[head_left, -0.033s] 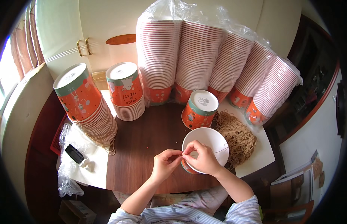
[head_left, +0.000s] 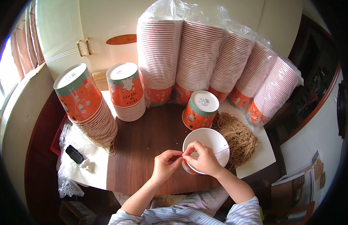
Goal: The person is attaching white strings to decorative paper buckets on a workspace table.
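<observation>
A paper bucket (head_left: 211, 139), white inside with an orange printed outside, stands open end up at the near right of the table. At its left rim my left hand (head_left: 167, 165) and my right hand (head_left: 200, 157) meet, thumbs and fingertips pinched together. Between them runs a thin cord (head_left: 221, 151), which crosses the bucket to its right side; its end at my fingertips is mostly hidden. Just behind stands an orange and green paper bucket (head_left: 201, 111), upside down. A tangled heap of tan cords (head_left: 237, 138) lies to the right of both.
Tall wrapped stacks of paper buckets (head_left: 198, 52) line the back. At left stand two upside-down stacks, one tall (head_left: 82, 97) with cords hanging from it, one shorter (head_left: 126, 92). A black plastic tray (head_left: 74, 154) and clear plastic wrap (head_left: 67, 180) lie at the left edge.
</observation>
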Available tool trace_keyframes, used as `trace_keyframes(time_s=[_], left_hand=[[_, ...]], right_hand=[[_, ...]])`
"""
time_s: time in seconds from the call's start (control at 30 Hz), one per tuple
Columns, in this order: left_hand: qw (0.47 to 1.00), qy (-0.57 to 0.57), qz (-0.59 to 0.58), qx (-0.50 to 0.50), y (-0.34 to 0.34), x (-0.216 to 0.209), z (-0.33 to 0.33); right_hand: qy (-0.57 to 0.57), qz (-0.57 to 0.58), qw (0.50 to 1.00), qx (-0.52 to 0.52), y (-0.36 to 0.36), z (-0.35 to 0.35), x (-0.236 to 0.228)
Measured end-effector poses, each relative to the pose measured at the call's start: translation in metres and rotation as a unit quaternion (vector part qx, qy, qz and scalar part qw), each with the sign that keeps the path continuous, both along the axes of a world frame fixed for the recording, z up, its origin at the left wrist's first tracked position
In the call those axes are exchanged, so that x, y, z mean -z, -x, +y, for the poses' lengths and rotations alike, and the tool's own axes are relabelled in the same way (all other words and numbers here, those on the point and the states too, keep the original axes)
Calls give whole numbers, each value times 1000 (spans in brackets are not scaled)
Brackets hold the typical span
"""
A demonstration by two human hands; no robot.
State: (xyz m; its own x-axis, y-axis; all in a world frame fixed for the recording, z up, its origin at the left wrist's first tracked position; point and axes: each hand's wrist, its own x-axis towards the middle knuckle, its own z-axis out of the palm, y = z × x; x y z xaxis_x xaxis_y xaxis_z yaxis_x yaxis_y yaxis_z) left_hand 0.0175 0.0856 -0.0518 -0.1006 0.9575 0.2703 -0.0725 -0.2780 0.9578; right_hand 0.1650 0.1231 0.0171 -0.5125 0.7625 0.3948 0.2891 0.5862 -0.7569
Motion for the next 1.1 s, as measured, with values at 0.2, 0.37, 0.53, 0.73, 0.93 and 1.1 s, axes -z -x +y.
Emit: trace_keyframes(time_s=[0.2, 0.37, 0.53, 0.73, 0.93, 1.1], left_hand=[[999, -7, 40, -15, 1, 1, 0], [994, 32, -68, 81, 7, 2, 2], [970, 104, -156, 153, 13, 0, 3], [996, -21, 27, 81, 11, 2, 3], [920, 243, -226, 206, 17, -12, -2], [845, 309, -353, 255, 20, -12, -2]], right_hand=[[10, -30, 999, 11, -4, 0, 0], [-36, -51, 998, 23, -5, 0, 4], [-68, -97, 993, -1, -6, 0, 3], [98, -84, 991, -19, -7, 1, -3], [5, -88, 996, 4, -7, -2, 3], [-22, -58, 998, -25, -8, -4, 1]])
